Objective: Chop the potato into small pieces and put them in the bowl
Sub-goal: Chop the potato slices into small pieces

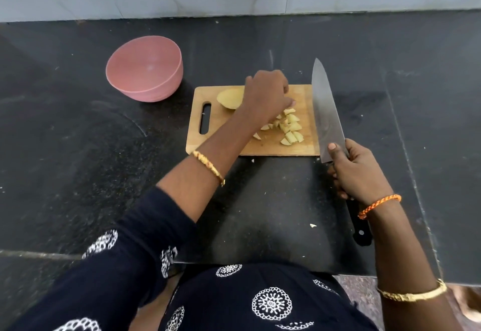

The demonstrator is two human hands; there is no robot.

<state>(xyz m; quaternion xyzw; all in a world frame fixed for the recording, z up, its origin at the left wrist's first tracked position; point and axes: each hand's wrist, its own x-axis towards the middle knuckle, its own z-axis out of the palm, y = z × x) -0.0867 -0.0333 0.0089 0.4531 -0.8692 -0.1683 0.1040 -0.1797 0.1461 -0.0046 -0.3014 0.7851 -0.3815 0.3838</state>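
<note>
One pink bowl [144,70] stands far left, nothing visible inside. Potato pieces [290,127] lie on the wooden board [250,145]; the left hand [265,93] half hides the uncut potato half [230,98], its grip unclear. The right hand [356,171] clamps the knife [326,111].

Even, soft light; dull glare on the black counter [260,213]; wide-angle bending at edges.
</note>
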